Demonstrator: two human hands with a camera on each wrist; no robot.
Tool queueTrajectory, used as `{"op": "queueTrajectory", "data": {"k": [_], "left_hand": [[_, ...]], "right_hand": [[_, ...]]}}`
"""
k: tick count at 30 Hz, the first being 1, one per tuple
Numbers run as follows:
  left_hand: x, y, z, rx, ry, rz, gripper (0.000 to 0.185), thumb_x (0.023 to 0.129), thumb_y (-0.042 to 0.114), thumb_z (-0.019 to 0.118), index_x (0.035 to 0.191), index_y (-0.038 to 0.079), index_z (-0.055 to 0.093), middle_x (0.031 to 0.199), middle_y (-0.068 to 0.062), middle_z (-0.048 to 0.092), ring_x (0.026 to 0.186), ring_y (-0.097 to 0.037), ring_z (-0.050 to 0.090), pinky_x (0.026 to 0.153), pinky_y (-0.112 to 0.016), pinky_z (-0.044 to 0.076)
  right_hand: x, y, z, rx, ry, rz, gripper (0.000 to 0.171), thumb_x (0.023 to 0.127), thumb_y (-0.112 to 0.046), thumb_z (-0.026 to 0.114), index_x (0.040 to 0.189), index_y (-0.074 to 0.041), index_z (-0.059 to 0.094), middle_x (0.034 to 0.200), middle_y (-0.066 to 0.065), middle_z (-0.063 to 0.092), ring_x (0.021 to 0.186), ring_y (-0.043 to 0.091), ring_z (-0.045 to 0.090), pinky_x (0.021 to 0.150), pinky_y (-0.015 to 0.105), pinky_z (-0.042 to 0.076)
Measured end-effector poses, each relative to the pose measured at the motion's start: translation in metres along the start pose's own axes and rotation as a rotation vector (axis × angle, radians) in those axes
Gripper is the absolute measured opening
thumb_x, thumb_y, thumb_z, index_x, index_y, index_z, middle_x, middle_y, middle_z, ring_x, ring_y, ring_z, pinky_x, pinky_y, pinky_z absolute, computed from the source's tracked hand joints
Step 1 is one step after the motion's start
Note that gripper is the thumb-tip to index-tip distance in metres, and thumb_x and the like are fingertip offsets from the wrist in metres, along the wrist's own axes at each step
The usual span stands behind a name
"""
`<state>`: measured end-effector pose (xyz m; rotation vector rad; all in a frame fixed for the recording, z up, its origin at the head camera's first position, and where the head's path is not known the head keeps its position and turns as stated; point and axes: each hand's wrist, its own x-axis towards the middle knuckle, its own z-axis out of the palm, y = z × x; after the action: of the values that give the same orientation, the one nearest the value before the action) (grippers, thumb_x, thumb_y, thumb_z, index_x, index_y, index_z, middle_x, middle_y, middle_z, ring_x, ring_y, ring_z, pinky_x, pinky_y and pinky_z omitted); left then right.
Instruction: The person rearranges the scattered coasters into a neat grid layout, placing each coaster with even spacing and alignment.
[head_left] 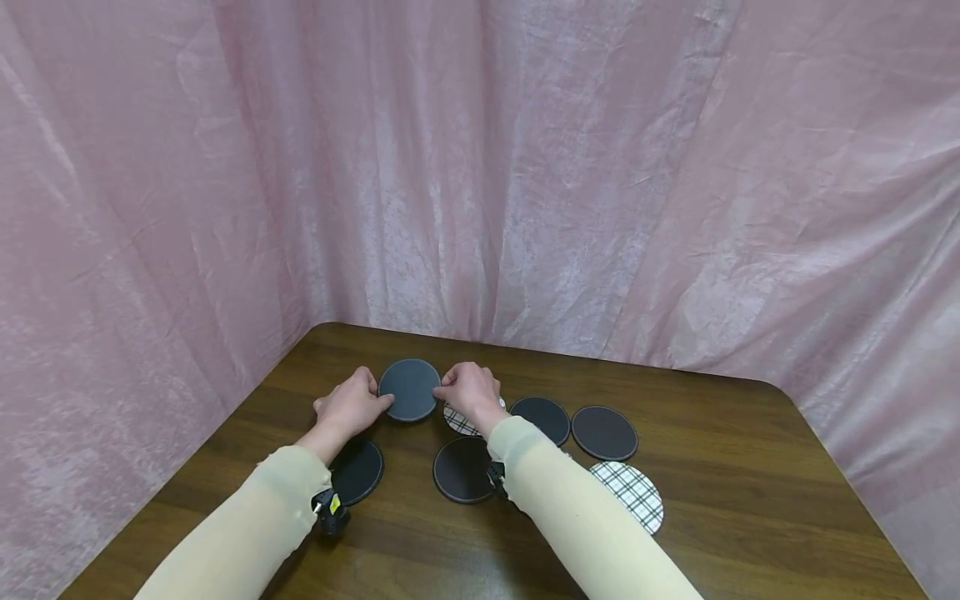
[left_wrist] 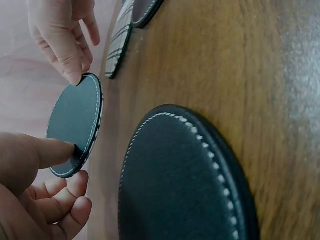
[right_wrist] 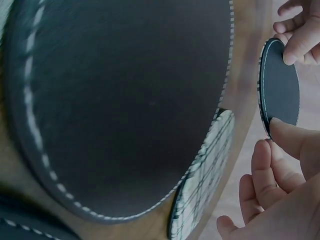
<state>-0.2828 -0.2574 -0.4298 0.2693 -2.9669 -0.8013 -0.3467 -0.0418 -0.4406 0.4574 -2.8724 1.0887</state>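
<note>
A dark round coaster (head_left: 408,389) with pale stitching is held tilted just above the table, between both hands. My left hand (head_left: 381,401) pinches its left edge, thumb on the face, as the left wrist view shows on the coaster (left_wrist: 75,125). My right hand (head_left: 444,388) pinches the right edge; in the right wrist view its thumb lies on the coaster (right_wrist: 280,87). The plaid underside shows along the rim.
Several more coasters lie on the brown wooden table (head_left: 750,467): dark ones (head_left: 356,469), (head_left: 462,469), (head_left: 542,417), (head_left: 603,432) and plaid ones (head_left: 459,419), (head_left: 630,493). Pink curtain (head_left: 525,167) closes off the back and sides.
</note>
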Motion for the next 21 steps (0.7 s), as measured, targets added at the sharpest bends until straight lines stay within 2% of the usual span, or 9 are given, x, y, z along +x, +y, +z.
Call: {"op": "queueTrajectory", "data": {"k": [1, 4, 14, 21], "left_hand": [[0.0, 0.0, 0.002, 0.005, -0.005, -0.001, 0.033, 0.104, 0.034, 0.077, 0.104, 0.007, 0.057, 0.094, -0.01, 0.066, 0.099, -0.037, 0.067, 0.097, -0.07, 0.037], [0.003, 0.0, 0.005, 0.019, -0.01, 0.002, 0.034, 0.103, 0.034, 0.078, 0.103, 0.008, 0.057, 0.094, -0.01, 0.066, 0.1, -0.038, 0.068, 0.097, -0.07, 0.038], [0.005, 0.002, 0.012, 0.052, -0.028, 0.0, 0.034, 0.103, 0.034, 0.078, 0.102, 0.008, 0.057, 0.092, -0.009, 0.066, 0.098, -0.037, 0.069, 0.098, -0.068, 0.039], [0.006, 0.005, 0.012, 0.084, -0.051, -0.023, 0.033, 0.104, 0.035, 0.077, 0.108, 0.005, 0.064, 0.103, -0.011, 0.07, 0.104, -0.037, 0.069, 0.1, -0.068, 0.039]], "right_hand": [[-0.009, -0.01, -0.009, -0.009, -0.02, 0.026, 0.015, 0.098, -0.024, 0.087, 0.086, -0.017, 0.081, 0.098, -0.006, 0.078, 0.116, 0.033, 0.065, 0.113, 0.057, 0.041], [-0.01, -0.008, -0.008, -0.037, -0.033, 0.032, 0.012, 0.098, -0.024, 0.087, 0.091, -0.015, 0.082, 0.103, -0.003, 0.078, 0.122, 0.037, 0.061, 0.114, 0.057, 0.04], [-0.01, -0.004, -0.006, -0.144, -0.093, 0.006, 0.007, 0.097, -0.021, 0.087, 0.099, -0.014, 0.083, 0.108, -0.001, 0.078, 0.116, 0.034, 0.057, 0.109, 0.058, 0.042], [-0.008, -0.001, -0.005, -0.174, -0.117, -0.009, 0.012, 0.098, -0.023, 0.086, 0.106, -0.014, 0.085, 0.113, 0.0, 0.079, 0.118, 0.033, 0.058, 0.11, 0.059, 0.042]]}}
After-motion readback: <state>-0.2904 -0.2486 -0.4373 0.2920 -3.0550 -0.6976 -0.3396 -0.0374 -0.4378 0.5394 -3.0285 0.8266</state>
